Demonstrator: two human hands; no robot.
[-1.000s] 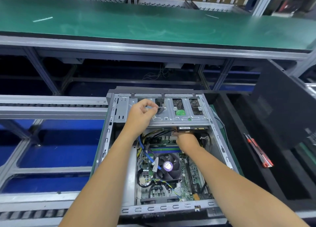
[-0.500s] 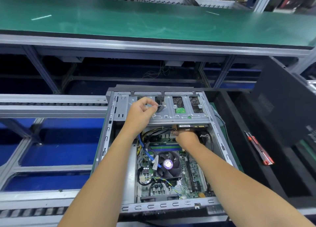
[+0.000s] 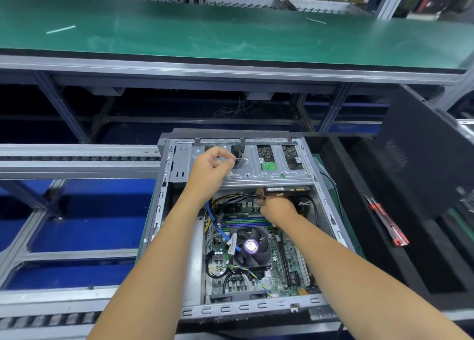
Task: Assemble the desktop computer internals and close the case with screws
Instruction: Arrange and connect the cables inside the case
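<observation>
An open grey computer case [image 3: 164,191] lies flat in front of me, its green motherboard [image 3: 287,257] and black CPU fan [image 3: 252,247] exposed. A silver drive cage [image 3: 272,175] spans the far end. My left hand [image 3: 209,170] rests on the cage and pinches a dark cable connector [image 3: 238,163]. My right hand [image 3: 275,206] reaches under the cage's front edge and grips a cable plug at the drive [image 3: 284,189] mounted there; its fingertips are hidden. A blue cable [image 3: 218,221] and yellow-black wires [image 3: 230,195] run below the cage.
A black side panel [image 3: 423,150] leans upright at the right. A red-handled screwdriver [image 3: 387,221] lies on the black foam tray [image 3: 359,237] beside the case. A green-topped bench [image 3: 230,32] stretches behind, and roller rails [image 3: 77,160] run at the left.
Both hands stay at the drive cage. My right hand has pushed slightly farther up under the cage edge; the left hand keeps its pinch on the connector.
</observation>
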